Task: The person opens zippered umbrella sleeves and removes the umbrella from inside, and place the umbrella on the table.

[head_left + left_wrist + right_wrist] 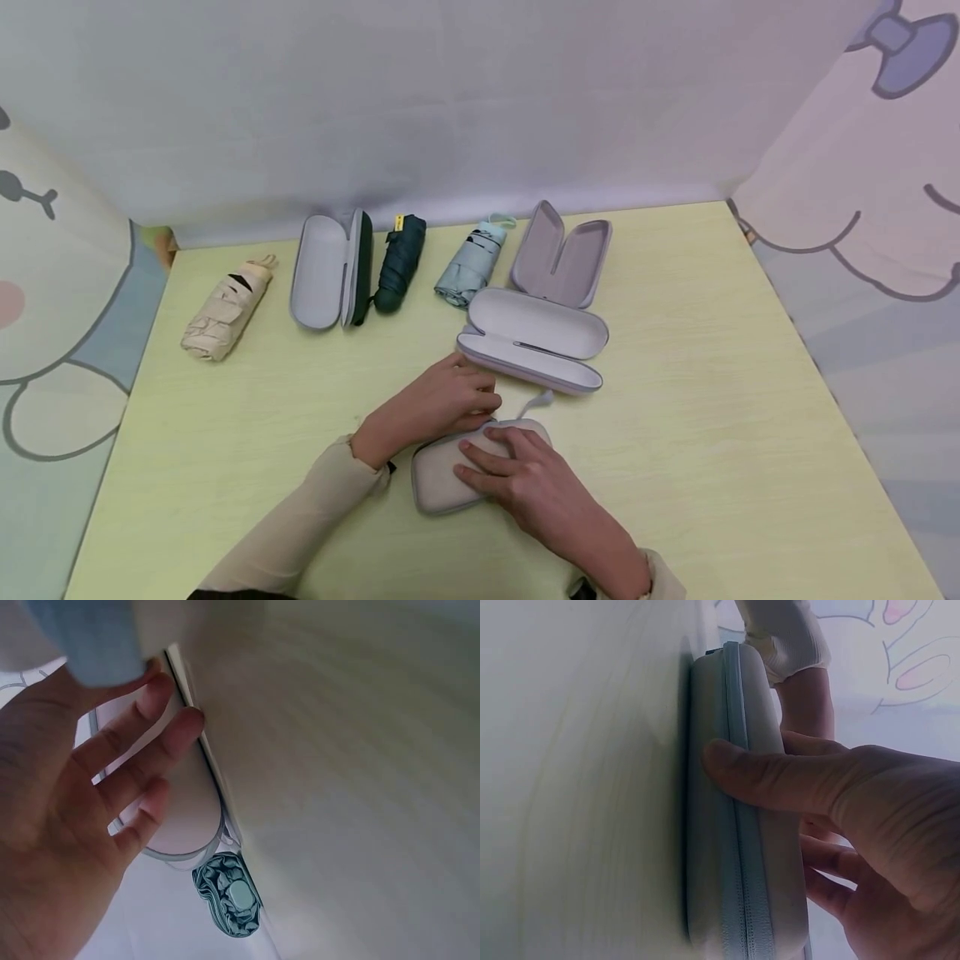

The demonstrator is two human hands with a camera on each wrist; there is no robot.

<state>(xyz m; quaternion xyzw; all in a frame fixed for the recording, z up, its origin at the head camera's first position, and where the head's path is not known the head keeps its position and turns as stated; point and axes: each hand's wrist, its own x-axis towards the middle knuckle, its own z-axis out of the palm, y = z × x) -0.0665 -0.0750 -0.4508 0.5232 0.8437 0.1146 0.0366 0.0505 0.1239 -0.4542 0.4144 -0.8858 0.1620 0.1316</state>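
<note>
A closed beige zippered case [442, 477], probably an umbrella or glasses case, lies near the front of the table. My right hand [531, 483] grips it, fingers spread across its top. In the right wrist view the thumb [772, 776] presses its side over the grey-blue zipper [742, 847]. My left hand [442, 400] is bent at the case's far edge, by the zipper. Its fingers [150, 754] are curled, but thumb and index tip are partly hidden behind the case's edge, so a pinch cannot be confirmed. A pale strap [536, 404] sticks out beyond the case.
Just beyond my left hand lies an opened pinkish case [536, 325]. Behind it stand another opened mauve case [562, 262] and a light-blue folded umbrella [472, 265]. Farther left are a dark green umbrella [401, 262], an opened green-and-grey case [318, 271] and a cream umbrella [227, 310].
</note>
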